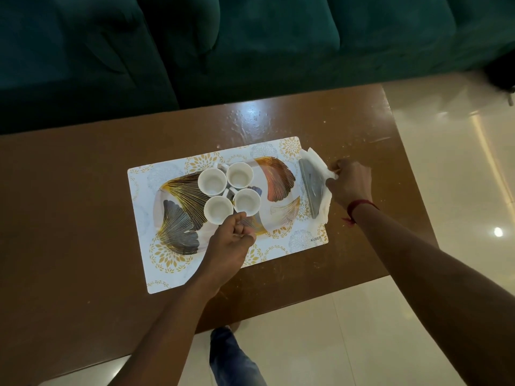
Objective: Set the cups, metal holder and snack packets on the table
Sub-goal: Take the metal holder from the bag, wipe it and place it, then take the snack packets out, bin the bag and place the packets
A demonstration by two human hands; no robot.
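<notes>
Brown polished wood filled the left of my feed: the table (69, 204). Moving in, there was the white-and-gold placemat (156, 274), and lying on it the leaf-patterned tray (172, 215). The cups (212, 181) stood upright and empty in a tight cluster left of centre on that tray, so not yet on the table itself.

The left hand (232, 240) sat at the tray's near rim, just beside the nearest cup. Its fingers were curled, but whether they pinched the rim or held nothing I could not tell.

Further right, the metal holder (310, 185) stood at the placemat's right edge, just beside the tray, with white napkins (315, 160) tucked in it. The right hand (351, 182) gripped a napkin edge between thumb and fingers on the holder's outer side.

My read was that the holder was being settled. To do it well, I'd have steadied the tray with the left hand. I'd have kept the holder upright and square to the mat, and let go of the paper gently so it didn't drag out or tip the holder towards the cups.

The count, left to right:
- one placemat
- one tray
- four cups
- one metal holder
- no snack packets anywhere in view
</notes>
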